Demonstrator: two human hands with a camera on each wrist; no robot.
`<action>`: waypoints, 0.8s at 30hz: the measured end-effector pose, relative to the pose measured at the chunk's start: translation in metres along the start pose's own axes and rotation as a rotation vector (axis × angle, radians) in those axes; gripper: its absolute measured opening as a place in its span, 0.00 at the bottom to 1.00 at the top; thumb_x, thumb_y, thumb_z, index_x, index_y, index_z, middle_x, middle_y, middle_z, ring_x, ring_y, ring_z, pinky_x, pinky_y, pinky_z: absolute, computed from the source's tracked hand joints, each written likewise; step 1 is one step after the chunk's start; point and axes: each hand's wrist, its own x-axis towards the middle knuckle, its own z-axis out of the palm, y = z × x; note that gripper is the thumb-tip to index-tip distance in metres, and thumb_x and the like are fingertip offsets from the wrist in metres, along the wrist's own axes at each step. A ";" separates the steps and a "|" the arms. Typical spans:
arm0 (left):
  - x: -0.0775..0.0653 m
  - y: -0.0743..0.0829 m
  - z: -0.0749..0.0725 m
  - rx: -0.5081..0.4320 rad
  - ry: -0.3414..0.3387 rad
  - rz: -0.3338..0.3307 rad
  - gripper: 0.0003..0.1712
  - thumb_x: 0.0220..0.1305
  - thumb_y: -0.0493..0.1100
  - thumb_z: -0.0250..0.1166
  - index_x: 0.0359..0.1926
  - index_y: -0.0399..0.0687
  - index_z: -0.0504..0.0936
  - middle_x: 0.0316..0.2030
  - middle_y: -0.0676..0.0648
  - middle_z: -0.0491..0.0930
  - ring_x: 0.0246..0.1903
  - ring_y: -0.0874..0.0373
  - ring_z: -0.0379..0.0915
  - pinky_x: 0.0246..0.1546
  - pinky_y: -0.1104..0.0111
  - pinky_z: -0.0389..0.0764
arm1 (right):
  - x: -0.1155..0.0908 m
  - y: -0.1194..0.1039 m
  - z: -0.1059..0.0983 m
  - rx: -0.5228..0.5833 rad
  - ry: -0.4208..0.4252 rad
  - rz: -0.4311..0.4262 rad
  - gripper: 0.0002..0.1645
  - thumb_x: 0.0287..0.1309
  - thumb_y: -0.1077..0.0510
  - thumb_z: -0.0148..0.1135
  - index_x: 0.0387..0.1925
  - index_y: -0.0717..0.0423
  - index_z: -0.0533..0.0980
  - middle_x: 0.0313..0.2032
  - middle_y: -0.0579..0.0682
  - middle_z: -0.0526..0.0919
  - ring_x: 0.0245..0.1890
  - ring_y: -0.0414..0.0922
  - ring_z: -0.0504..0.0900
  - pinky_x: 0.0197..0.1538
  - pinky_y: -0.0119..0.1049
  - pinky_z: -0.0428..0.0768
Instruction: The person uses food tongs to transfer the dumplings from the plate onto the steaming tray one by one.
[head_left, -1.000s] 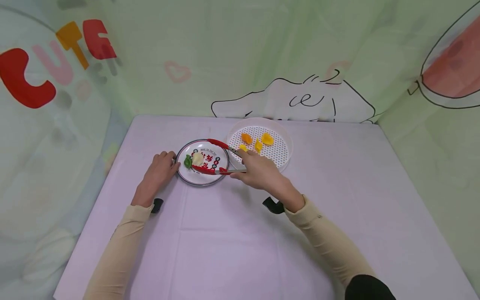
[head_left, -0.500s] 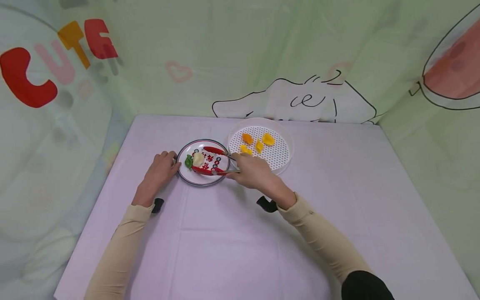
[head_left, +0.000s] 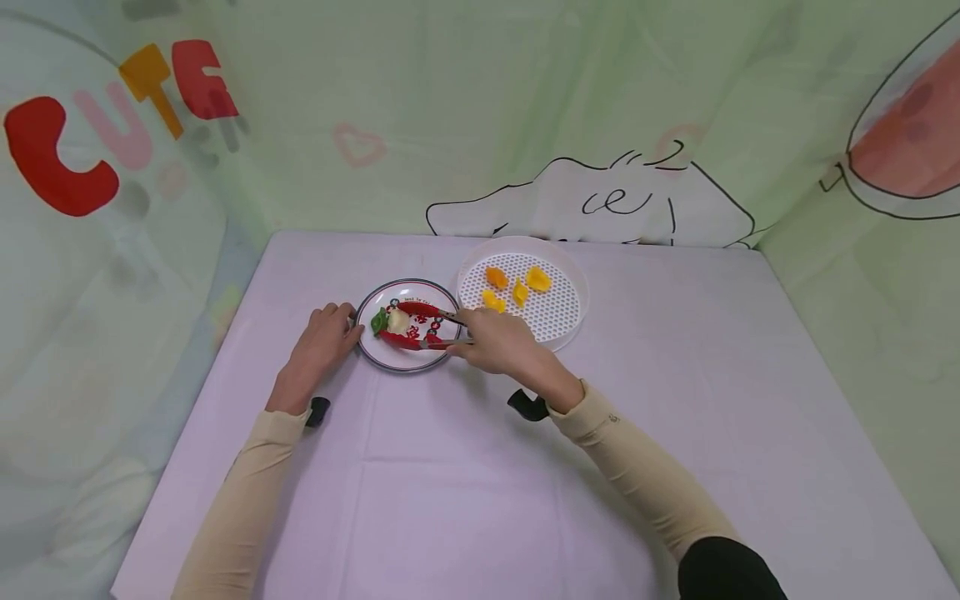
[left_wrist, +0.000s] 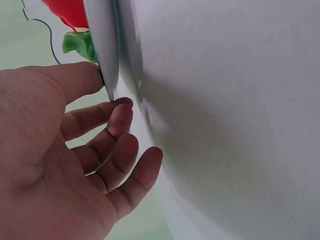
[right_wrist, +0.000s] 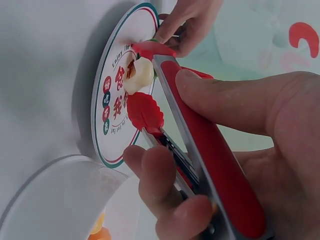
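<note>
Left of the table's middle lies a white plate [head_left: 405, 362] with red print. My left hand [head_left: 320, 342] pinches its left rim, thumb on top and index finger beneath; the other fingers are loosely curled in the left wrist view. My right hand [head_left: 498, 340] grips metal tongs [right_wrist: 215, 160] with red handles and red scalloped tips. Those tips reach over the plate, one on either side of a cream-coloured piece [right_wrist: 139, 76], close to it. A leafy green piece [head_left: 378, 322] sits at the plate's left, partly hidden by a tip in the right wrist view.
Behind my right hand stands a round white tray with a perforated base [head_left: 558, 312], close to the plate's right side. Several orange and yellow pieces [head_left: 537, 279] lie in it. A lilac cloth [head_left: 457, 500] covers the table, and printed curtains [head_left: 480, 100] enclose the back and sides.
My right hand has moved left with the tongs, whose spread has narrowed. The far tip has come from the plate's back rim to beside the cream-coloured piece. My left hand keeps its place.
</note>
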 end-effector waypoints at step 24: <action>0.000 0.001 0.001 -0.013 0.002 -0.008 0.21 0.75 0.45 0.56 0.59 0.34 0.73 0.46 0.36 0.73 0.48 0.42 0.66 0.48 0.52 0.73 | -0.013 0.005 -0.004 0.068 0.042 -0.015 0.29 0.62 0.46 0.68 0.61 0.56 0.76 0.40 0.51 0.84 0.35 0.46 0.77 0.31 0.34 0.73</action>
